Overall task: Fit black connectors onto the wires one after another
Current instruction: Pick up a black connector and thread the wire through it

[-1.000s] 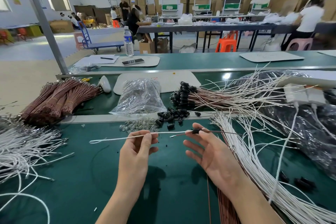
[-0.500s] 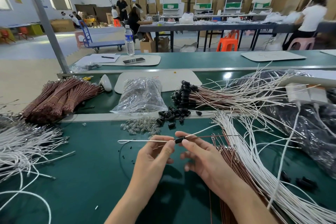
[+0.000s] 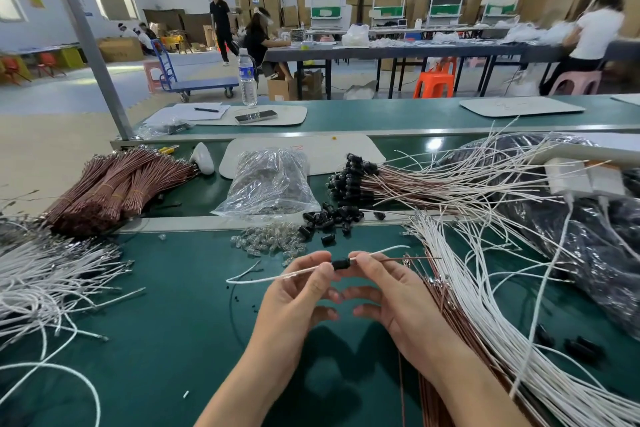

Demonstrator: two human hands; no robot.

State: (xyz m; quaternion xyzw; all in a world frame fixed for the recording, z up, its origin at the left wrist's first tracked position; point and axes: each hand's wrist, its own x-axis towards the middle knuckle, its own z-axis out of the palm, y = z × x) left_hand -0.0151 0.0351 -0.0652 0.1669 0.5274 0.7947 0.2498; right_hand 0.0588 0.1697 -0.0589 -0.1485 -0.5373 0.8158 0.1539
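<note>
Fingertips (image 3: 322,269) of the left hand (image 3: 298,302) pinch a white wire (image 3: 273,278) just left of the black connector (image 3: 341,263); the right hand (image 3: 398,302) pinches the wire at its other end, remaining fingers loosely curled. Loose connectors (image 3: 329,217) lie beyond, a wire bundle (image 3: 485,305) alongside. 1 second ago the hands stood apart; now they nearly touch.
</note>
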